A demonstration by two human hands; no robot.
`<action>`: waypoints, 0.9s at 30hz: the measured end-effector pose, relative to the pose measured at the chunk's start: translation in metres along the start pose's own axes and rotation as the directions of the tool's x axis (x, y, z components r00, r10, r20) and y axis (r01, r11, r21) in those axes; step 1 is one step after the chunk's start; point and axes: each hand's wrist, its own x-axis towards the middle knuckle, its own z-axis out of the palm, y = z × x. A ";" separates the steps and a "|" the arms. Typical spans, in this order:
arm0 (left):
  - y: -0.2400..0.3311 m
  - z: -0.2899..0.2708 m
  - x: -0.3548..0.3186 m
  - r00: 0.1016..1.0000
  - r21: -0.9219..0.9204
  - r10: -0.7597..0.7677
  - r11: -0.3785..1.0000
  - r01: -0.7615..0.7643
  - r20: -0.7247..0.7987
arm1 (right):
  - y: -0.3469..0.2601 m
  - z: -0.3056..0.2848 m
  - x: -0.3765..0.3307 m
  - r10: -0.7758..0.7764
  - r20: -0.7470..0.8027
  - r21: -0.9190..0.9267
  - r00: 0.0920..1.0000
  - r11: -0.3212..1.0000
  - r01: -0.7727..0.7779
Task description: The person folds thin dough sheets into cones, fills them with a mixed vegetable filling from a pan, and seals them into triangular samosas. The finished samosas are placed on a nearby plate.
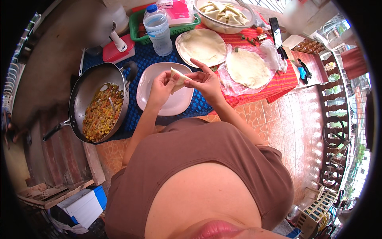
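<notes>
Between my hands, above a pale pink plate (pixel 181 105), is a small folded dough wrapper (pixel 180 81). My left hand (pixel 162 85) pinches its left side between thumb and fingers. On its right edge are the thumb and fingers of my right hand (pixel 206 81), with the index finger raised. What lies inside the wrapper is hidden. To the left sits a wok (pixel 75 101) with a chopped yellow and orange filling (pixel 101 115) and a spoon (pixel 112 104) in it. Flat round wrappers (pixel 201 46) lie on a plate behind my right hand, and more wrappers (pixel 248 68) rest on plastic at the right.
A glass bowl (pixel 246 28) at the back holds several folded triangles. Near it stand a water bottle (pixel 159 32), a green basket (pixel 186 28) and a red-lidded container (pixel 115 51). A phone (pixel 275 32) stands at the back right. The wok's handle (pixel 55 130) juts out left.
</notes>
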 end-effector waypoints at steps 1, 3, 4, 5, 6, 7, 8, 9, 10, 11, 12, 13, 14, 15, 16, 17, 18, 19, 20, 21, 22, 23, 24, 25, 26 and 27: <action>0.005 0.004 -0.002 1.000 -0.008 0.015 1.000 -0.015 -0.004 | 0.001 -0.001 0.001 -0.008 -0.009 -0.020 1.000 1.000 0.008; 0.010 0.008 -0.003 0.999 0.043 0.047 0.998 -0.047 0.004 | 0.000 -0.003 0.000 0.008 -0.005 0.008 1.000 1.000 -0.008; 0.013 0.008 -0.001 0.997 0.103 0.069 0.992 -0.071 0.020 | -0.002 -0.004 0.001 0.010 -0.002 0.022 1.000 1.000 -0.010; 0.015 0.009 0.000 0.995 0.163 0.090 0.982 -0.095 0.036 | -0.003 -0.005 0.002 0.046 0.002 0.029 0.999 0.999 -0.046; 0.017 0.011 0.001 0.997 0.181 0.079 0.980 -0.082 0.026 | -0.004 -0.006 0.004 0.047 0.021 0.006 0.999 0.999 -0.047; 0.018 0.015 0.002 0.998 0.198 0.068 0.978 -0.070 0.020 | -0.005 -0.008 0.006 0.047 0.037 -0.018 0.998 0.999 -0.046; 0.018 0.020 0.002 0.998 0.214 0.057 0.975 -0.058 0.013 | -0.006 -0.009 0.008 0.047 0.053 -0.044 0.997 0.998 -0.044; 0.017 0.025 0.003 0.997 0.173 0.079 0.981 -0.083 0.025 | 0.001 -0.015 0.012 0.005 0.072 -0.070 0.997 0.998 0.000; 0.016 0.027 0.002 0.993 0.195 0.116 0.974 -0.115 0.006 | 0.005 -0.018 0.014 0.017 0.061 -0.019 0.998 1.000 -0.016; 0.015 0.031 0.005 0.986 0.217 0.165 0.963 -0.159 -0.007 | 0.004 -0.021 0.018 0.018 0.050 0.028 0.999 0.999 -0.020; 0.012 0.034 0.005 0.977 0.239 0.214 0.950 -0.203 -0.018 | 0.004 -0.023 0.021 0.019 0.040 0.075 0.999 0.997 -0.022; 0.005 0.033 0.007 0.980 0.136 0.198 0.970 -0.200 0.029 | 0.002 -0.023 0.021 0.027 0.036 0.150 0.999 0.988 -0.033; 0.007 0.036 0.006 0.983 0.222 0.185 0.957 -0.185 0.022 | 0.003 -0.025 0.021 0.012 0.030 0.092 0.999 0.996 -0.015; 0.006 0.037 0.006 0.982 0.337 0.185 0.923 -0.184 0.031 | 0.002 -0.028 0.020 0.008 0.037 0.034 0.999 0.999 -0.009; 0.004 0.038 0.007 0.982 0.446 0.185 0.877 -0.179 0.031 | 0.001 -0.031 0.020 0.011 0.048 -0.024 0.999 1.000 -0.010; 0.002 0.041 0.006 0.982 0.439 0.186 0.882 -0.171 0.009 | 0.001 -0.033 0.019 0.009 0.081 -0.066 0.997 0.998 -0.004; 0.000 0.044 0.007 0.982 0.432 0.187 0.887 -0.163 -0.013 | -0.002 -0.036 0.020 0.009 0.113 -0.107 0.994 0.994 0.003; -0.002 0.048 0.006 0.983 0.423 0.178 0.895 -0.144 -0.043 | -0.005 -0.040 0.019 0.048 0.152 -0.114 0.987 0.993 -0.031; -0.003 0.052 0.006 0.975 0.454 0.218 0.874 -0.171 -0.051 | -0.006 -0.046 0.019 0.059 0.205 -0.089 0.977 0.995 -0.042; -0.002 0.057 0.007 0.965 0.486 0.257 0.852 -0.197 -0.059 | -0.008 -0.052 0.023 0.072 0.244 -0.080 0.967 0.995 -0.054; 0.000 0.062 0.005 0.955 0.517 0.288 0.829 -0.212 -0.071 | -0.011 -0.055 0.023 0.092 0.283 -0.068 0.955 0.995 -0.076; 0.014 0.072 -0.002 0.967 0.545 0.244 0.823 -0.163 -0.078 | -0.015 -0.060 0.024 0.110 0.294 -0.069 0.949 0.993 -0.094; 0.011 0.075 0.000 0.967 0.457 0.241 0.871 -0.178 -0.083 | -0.022 -0.064 0.025 0.128 0.305 -0.071 0.944 0.991 -0.112; 0.006 0.078 0.001 0.968 0.363 0.236 0.912 -0.189 -0.089 | -0.026 -0.067 0.026 0.149 0.316 -0.074 0.937 0.988 -0.132; 0.004 0.081 0.003 0.968 0.266 0.232 0.943 -0.200 -0.095 | -0.027 -0.071 0.028 0.164 0.316 -0.053 0.934 0.986 -0.155; 0.006 0.079 0.005 0.978 0.264 0.194 0.949 -0.170 -0.069 | -0.028 -0.075 0.032 0.178 0.316 -0.032 0.932 0.984 -0.178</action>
